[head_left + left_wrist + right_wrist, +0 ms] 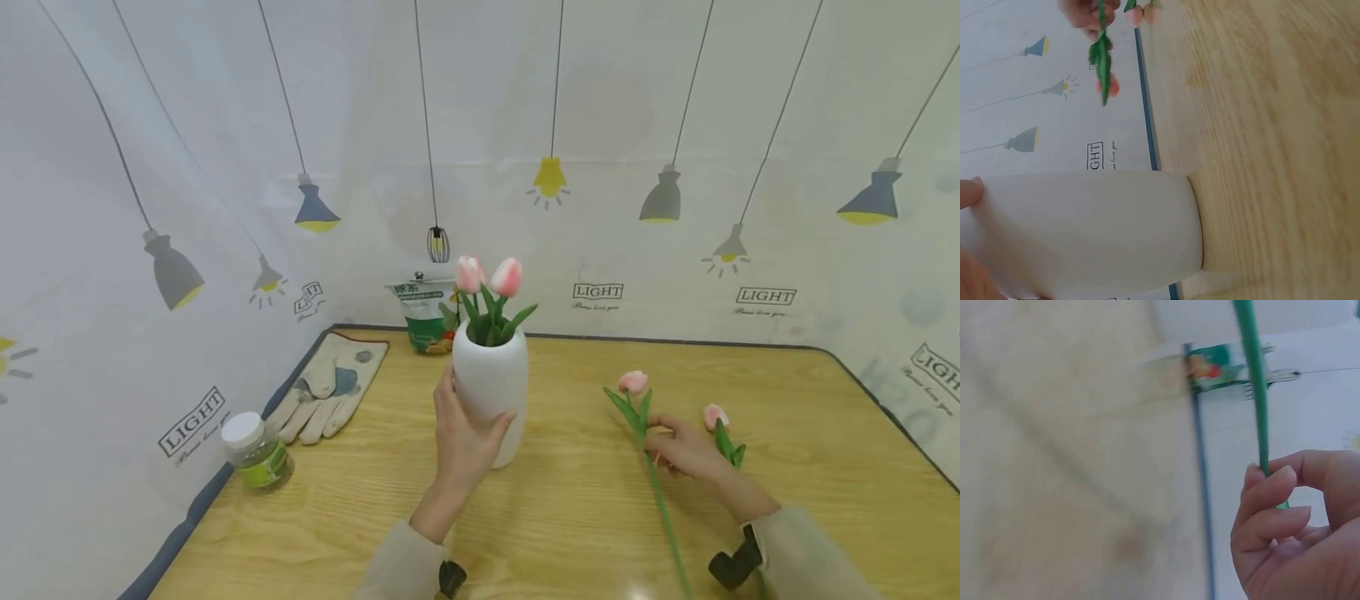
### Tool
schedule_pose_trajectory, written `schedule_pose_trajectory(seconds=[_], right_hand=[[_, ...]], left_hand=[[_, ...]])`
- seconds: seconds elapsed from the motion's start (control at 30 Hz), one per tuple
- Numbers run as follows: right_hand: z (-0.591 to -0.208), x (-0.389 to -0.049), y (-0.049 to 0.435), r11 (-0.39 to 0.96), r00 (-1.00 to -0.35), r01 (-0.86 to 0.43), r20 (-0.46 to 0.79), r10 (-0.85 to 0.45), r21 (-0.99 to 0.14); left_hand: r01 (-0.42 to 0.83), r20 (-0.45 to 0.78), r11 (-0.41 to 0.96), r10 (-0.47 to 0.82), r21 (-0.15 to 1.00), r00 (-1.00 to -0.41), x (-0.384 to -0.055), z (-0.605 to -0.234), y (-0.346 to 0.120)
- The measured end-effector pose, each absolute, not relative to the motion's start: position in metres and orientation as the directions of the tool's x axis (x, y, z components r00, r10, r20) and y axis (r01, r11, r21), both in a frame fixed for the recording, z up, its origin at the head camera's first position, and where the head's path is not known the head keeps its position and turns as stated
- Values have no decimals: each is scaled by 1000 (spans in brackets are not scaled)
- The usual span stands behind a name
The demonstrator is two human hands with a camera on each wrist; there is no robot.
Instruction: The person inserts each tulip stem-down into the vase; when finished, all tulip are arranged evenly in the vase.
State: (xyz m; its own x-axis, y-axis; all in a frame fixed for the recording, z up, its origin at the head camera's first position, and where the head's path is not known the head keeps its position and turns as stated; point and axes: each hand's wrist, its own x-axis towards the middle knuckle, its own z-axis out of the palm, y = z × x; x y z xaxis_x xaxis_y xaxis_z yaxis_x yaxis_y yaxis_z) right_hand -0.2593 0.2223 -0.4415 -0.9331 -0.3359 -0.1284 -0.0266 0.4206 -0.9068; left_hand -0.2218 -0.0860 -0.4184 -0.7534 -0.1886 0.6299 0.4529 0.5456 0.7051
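Note:
A white vase (489,387) stands upright on the wooden table, pink tulips (506,277) with green leaves rising from its mouth. My left hand (467,429) grips the vase around its middle, thumb on the near side. In the left wrist view, the base of the vase (1116,231) meets the tabletop. To the right, my right hand (686,450) pinches the green stem of a single pink tulip (632,382) just below its leaves. The right wrist view shows this stem (1254,381) between thumb and fingers. Another pink tulip (716,417) lies beside the right hand, partly hidden by it.
At the back left is a green and white pouch (427,321), behind the vase. Work gloves (333,387) lie along the table's left edge, near a white-lidded clear jar (258,454). A lamp-patterned cloth (600,225) rises around the wooden table (570,508).

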Motion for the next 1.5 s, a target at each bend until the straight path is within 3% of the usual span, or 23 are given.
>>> schedule_pose_trajectory(seconds=[0.13,0.27,0.4,0.57,0.77,0.93,1.13,1.37,1.5], right_hand=[[-395,-266,205,248,-951,-15,-63,-303,-969],[-333,-271,183,9,-957,-180,174,-231,-984],[-271,-271,160,-206,-887,-392,428,-175,-897],[-218,-270,137,-295,-779,-578,622,-79,-761],[-193,-276,120,-350,-712,-667,701,40,-657],[-201,-280,104,-294,-686,-704,726,47,-646],[-235,-265,77,-38,-645,-757,756,-115,-652],[-275,-245,48,167,-727,-683,640,-248,-711],[-282,-239,43,257,-742,-668,599,-302,-698]], left_hand=[[454,638,555,-192,697,-745,-222,-418,-87],[453,636,551,-195,701,-747,-223,-417,-88],[465,646,548,-194,696,-739,-225,-417,-88],[458,636,546,-188,701,-749,-226,-418,-86],[444,633,569,-185,693,-752,-224,-420,-86],[454,642,570,-178,685,-746,-221,-422,-87],[457,641,558,-184,692,-746,-220,-422,-87],[457,655,580,-182,674,-734,-220,-419,-89],[459,655,578,-182,675,-734,-220,-418,-89]])
